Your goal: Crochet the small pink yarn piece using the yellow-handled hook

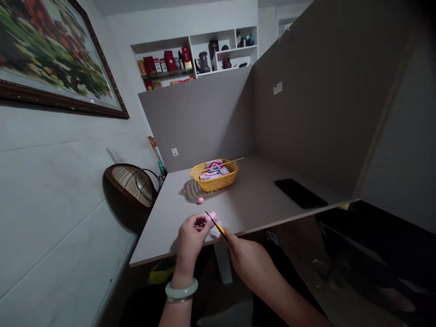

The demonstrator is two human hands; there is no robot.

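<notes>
At the table's front edge, my left hand point(192, 229) is closed in a pinch on a small pink piece; its kind is unclear. A larger pink lump point(213, 215) shows just beyond the fingers, with pale pink crumpled material point(214, 233) below. My right hand point(243, 254) grips a slim tool point(220, 228) with a yellow and black handle and a narrow dark end. That end crosses the pink lump beside my left fingertips. Farther back on the table lies a small pink ball point(200, 200).
A yellow plastic basket point(218, 184) holds colourful packets point(214, 172), with a thin stick point(221, 165) across its rim. A black phone point(299, 193) lies at the right. Grey panels point(204, 118) border the table's back and right; a brown rounded object point(131, 190) stands left.
</notes>
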